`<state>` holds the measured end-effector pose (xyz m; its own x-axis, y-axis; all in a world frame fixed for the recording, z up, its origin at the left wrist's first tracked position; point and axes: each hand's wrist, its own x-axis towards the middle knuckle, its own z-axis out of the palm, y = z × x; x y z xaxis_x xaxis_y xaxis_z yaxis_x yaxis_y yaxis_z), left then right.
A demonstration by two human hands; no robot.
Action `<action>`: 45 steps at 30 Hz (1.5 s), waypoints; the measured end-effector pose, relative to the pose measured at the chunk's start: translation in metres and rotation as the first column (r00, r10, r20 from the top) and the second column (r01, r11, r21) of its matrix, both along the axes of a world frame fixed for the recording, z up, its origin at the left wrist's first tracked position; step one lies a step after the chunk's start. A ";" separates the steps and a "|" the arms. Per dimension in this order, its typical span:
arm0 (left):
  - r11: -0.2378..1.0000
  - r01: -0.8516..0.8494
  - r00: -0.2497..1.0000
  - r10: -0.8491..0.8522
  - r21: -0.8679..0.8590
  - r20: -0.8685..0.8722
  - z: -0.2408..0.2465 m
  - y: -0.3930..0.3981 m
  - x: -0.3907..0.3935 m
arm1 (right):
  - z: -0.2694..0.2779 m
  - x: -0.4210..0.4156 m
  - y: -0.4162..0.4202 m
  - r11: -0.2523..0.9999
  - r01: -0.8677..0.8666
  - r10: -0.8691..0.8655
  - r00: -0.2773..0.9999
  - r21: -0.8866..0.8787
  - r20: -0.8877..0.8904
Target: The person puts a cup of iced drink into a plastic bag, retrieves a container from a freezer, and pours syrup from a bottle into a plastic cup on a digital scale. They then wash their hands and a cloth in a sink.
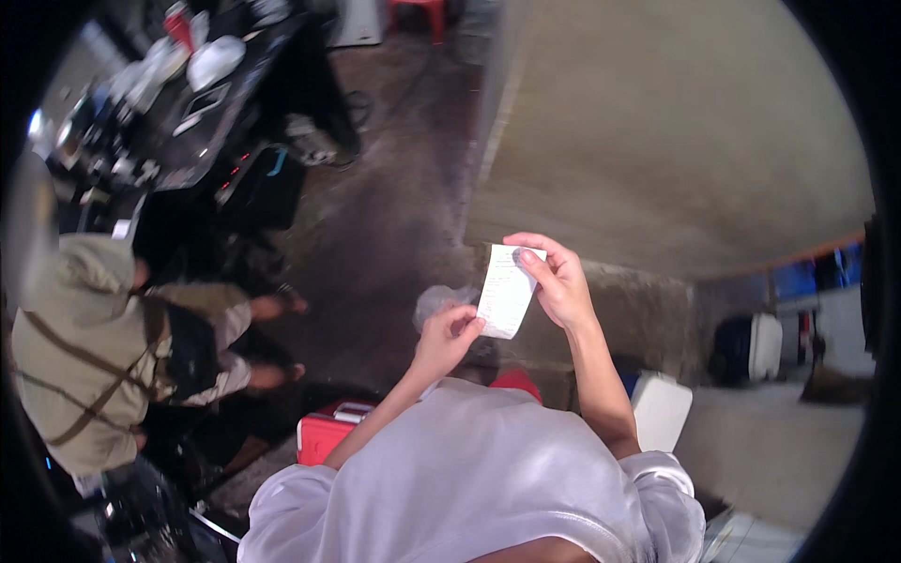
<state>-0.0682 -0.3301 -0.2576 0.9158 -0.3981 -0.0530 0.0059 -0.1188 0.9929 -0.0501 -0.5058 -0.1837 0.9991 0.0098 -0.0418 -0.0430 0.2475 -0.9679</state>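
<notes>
A white paper slip (508, 292), printed with small writing like a receipt, is held out in front of my chest. My right hand (562, 281) grips its upper right corner, the thumb on the printed face and the fingers behind. At the lower left edge, my left hand (448, 334) pinches the paper between thumb and fingertips. Below the slip, behind my left hand, a crumpled clear plastic bag (438, 301) appears; whether I hold it or it lies lower down, I cannot tell.
A seated person (91, 338) is on the left, near a dark table (169, 151) crowded with plastic bags and small items. A red cooler box (320, 436) stands by my left arm, a white-lidded one (662, 408) by my right. A concrete wall (669, 141) rises at right.
</notes>
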 end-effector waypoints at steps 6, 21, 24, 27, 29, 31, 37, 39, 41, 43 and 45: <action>0.954 -0.213 0.959 0.164 0.208 0.231 0.028 0.106 0.109 | 0.006 0.142 0.096 0.943 -0.151 0.158 0.987 0.295 0.002; 0.822 -0.371 0.928 0.316 -0.432 -0.198 0.165 0.138 0.429 | -0.035 0.430 0.121 0.732 -0.572 0.571 0.812 -0.371 -0.125; 0.787 -0.271 0.960 0.177 -0.554 -0.218 0.176 0.109 0.489 | -0.029 0.491 0.105 0.640 -0.500 0.428 0.863 -0.584 -0.270; 0.794 -0.200 0.969 0.072 -0.574 -0.238 0.162 0.086 0.557 | -0.046 0.548 0.079 0.483 -0.329 0.209 0.943 -0.811 -0.258; 0.836 -0.123 0.977 0.008 -0.535 -0.212 0.147 0.069 0.605 | -0.059 0.592 0.063 0.559 -0.265 0.162 0.964 -0.786 -0.210; 0.858 -0.068 0.975 -0.051 -0.510 -0.217 0.134 0.044 0.659 | -0.126 0.636 0.046 0.689 0.065 0.098 0.978 -0.721 0.182; 0.911 0.041 0.922 -0.192 -0.410 -0.335 0.086 -0.028 0.818 | -0.227 0.737 0.018 0.949 0.181 -0.231 0.956 -0.257 -0.180; 0.931 0.111 0.934 -0.217 -0.348 -0.284 0.078 -0.044 0.865 | -0.241 0.774 -0.002 0.977 0.135 -0.183 0.926 -0.165 -0.329; 0.930 0.195 0.940 -0.268 -0.313 -0.209 0.070 -0.058 0.917 | -0.254 0.815 -0.029 0.981 0.050 -0.118 0.919 -0.187 -0.375; 0.936 0.234 0.926 -0.298 -0.264 -0.233 0.067 -0.072 0.973 | -0.259 0.859 -0.062 0.975 -0.019 -0.074 0.911 -0.222 -0.405; 0.937 0.224 0.926 -0.290 -0.267 -0.241 0.064 -0.083 1.027 | -0.259 0.915 -0.096 0.952 -0.104 -0.011 0.929 -0.288 -0.370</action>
<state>0.9585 -0.4131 -0.1938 0.7430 -0.6488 -0.1643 0.2804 0.0788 0.9567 0.8652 -0.6022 -0.4427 0.9122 -0.0140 -0.4094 -0.4095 -0.0605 -0.9103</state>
